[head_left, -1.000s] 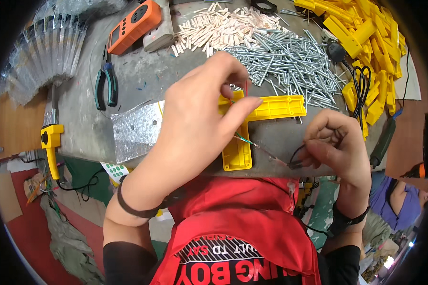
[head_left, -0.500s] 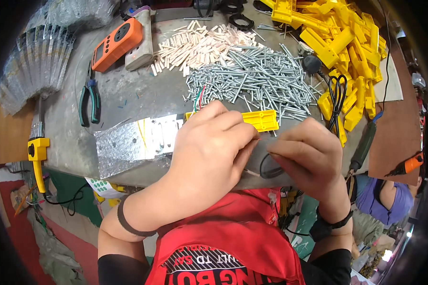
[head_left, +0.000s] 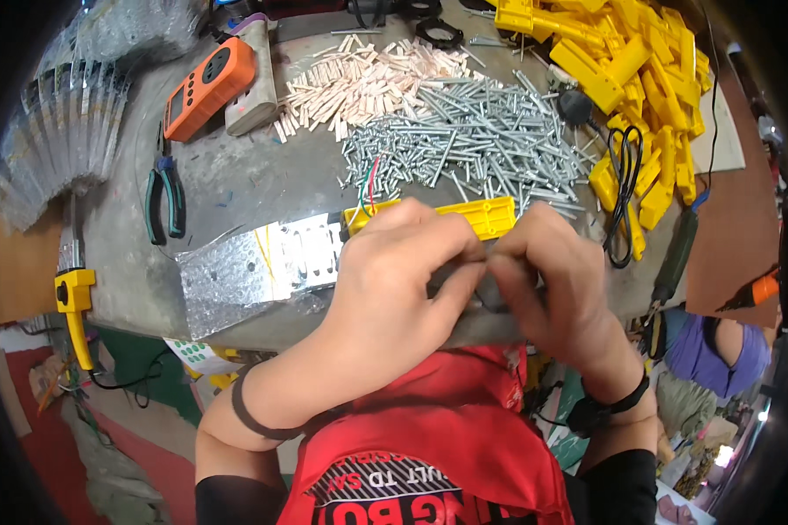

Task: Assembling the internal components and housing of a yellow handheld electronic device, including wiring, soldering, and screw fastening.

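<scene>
Yellow plastic housing (head_left: 486, 216) on the counter (head_left: 245, 166), partly behind the left hand (head_left: 411, 276), is probably light but stiff, grab its long edges, ribbed inside. That hand and the right hand (head_left: 552, 276) have bunched fingers, can't tell if gripping anything. Thin red and green wires (head_left: 372, 184) look soft, tug gently

The bare left hand (head_left: 403, 280) is no longer reaching out over the T-shaped yellow plastic casing (head_left: 486, 219); it is bending nearer the body, its fingers now covering the casing's stem. The bare right hand (head_left: 556, 280), well apart a second ago, is closing in until both sets of fingertips are nearly meeting. Thin red and green wires (head_left: 374, 175) are now standing beyond the left knuckles. A slotted, shiny silver end (head_left: 311, 254) is now showing left of those fingers.
</scene>
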Demonstrator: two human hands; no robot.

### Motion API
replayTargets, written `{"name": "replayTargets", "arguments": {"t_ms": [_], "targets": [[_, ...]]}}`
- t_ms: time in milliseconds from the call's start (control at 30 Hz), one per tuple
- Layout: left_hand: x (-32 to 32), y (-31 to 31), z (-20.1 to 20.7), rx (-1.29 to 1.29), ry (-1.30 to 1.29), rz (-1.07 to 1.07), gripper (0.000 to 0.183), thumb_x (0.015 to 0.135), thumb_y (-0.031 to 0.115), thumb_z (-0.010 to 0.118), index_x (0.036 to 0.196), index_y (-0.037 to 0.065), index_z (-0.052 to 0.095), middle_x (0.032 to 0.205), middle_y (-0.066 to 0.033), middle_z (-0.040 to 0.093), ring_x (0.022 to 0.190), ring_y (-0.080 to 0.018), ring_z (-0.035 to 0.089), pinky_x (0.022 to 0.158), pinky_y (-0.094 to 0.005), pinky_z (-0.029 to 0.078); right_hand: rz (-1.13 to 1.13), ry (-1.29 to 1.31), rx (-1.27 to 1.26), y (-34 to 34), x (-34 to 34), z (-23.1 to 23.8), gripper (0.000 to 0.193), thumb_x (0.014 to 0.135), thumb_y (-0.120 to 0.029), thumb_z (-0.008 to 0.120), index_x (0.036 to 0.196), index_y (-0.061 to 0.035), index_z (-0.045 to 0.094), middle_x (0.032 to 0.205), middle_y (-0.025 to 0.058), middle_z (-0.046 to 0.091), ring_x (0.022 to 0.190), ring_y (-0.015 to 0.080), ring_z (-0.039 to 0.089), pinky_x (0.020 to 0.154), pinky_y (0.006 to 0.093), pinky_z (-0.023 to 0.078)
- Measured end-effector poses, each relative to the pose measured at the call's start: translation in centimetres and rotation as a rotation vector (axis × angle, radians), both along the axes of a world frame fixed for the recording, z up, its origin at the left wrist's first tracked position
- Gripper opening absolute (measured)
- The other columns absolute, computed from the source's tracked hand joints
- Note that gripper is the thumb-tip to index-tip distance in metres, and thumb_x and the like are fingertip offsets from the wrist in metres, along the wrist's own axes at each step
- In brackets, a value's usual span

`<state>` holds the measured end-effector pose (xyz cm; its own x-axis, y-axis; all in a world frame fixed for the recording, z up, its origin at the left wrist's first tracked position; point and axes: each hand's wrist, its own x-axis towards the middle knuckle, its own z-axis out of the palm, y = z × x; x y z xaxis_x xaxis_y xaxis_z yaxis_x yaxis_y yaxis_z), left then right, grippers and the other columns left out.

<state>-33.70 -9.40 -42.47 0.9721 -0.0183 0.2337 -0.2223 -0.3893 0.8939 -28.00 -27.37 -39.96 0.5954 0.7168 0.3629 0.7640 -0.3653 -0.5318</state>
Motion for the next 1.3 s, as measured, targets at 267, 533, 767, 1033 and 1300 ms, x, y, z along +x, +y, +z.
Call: {"name": "replayTargets", "arguments": {"t_ms": [267,533,767,1033,1300], "targets": [[0.1,-0.2,-0.7,0.243,-0.308,0.037,0.018,0.069,-0.004,0.073,0.085,0.004,0.07,0.075,-0.0073,0.064,0.078,-0.025,0.058,0.067,-0.0342,0.048,-0.127,1.607,0.259,-0.9,0.2,0.3,0.01,0.093,-0.011,0.059,0.086,-0.0057,0.055,0.065,-0.0003,0.051,0.054,0.0093,0.051,0.049,0.0238,0.04],[0.2,0.2,0.0,0.221,-0.217,-0.004,0.017,0.069,-0.004,0.074,0.084,0.004,0.07,0.077,-0.0063,0.065,0.08,-0.0235,0.059,0.068,-0.0331,0.048,-0.059,0.159,0.083,-1.5,-0.5,-2.1,0.008,0.094,-0.009,0.059,0.089,-0.0024,0.059,0.074,0.0009,0.058,0.066,0.0119,0.06,0.053,0.027,0.046],[0.2,0.3,0.1,0.249,-0.253,0.007,0.017,0.068,-0.003,0.074,0.083,0.004,0.07,0.077,-0.0065,0.066,0.082,-0.0243,0.059,0.07,-0.0336,0.048,-0.164,0.854,0.223,-1.2,-1.0,-0.9,0.012,0.09,-0.008,0.067,0.087,-0.0022,0.058,0.069,0.0019,0.055,0.057,0.0084,0.053,0.051,0.0234,0.042],[0.3,0.3,0.2,0.242,-0.262,0.002,0.016,0.07,-0.002,0.074,0.084,0.004,0.07,0.078,-0.0071,0.066,0.083,-0.0253,0.06,0.071,-0.0352,0.048,0.082,1.813,0.338,-1.6,1.5,-1.1,0.018,0.093,-0.007,0.059,0.076,-0.0029,0.06,0.073,0.0049,0.06,0.057,0.0122,0.057,0.05,0.0283,0.044],[0.4,0.5,0.2,0.183,-0.2,-0.009,0.016,0.069,-0.001,0.074,0.084,0.005,0.07,0.079,-0.007,0.067,0.081,-0.0264,0.06,0.073,-0.0363,0.048,-0.012,-0.106,0.025,-0.8,0.1,-1.1,0.014,0.085,-0.007,0.073,0.094,-0.004,0.062,0.074,0.005,0.06,0.064,0.0114,0.06,0.053,0.029,0.045]]}}
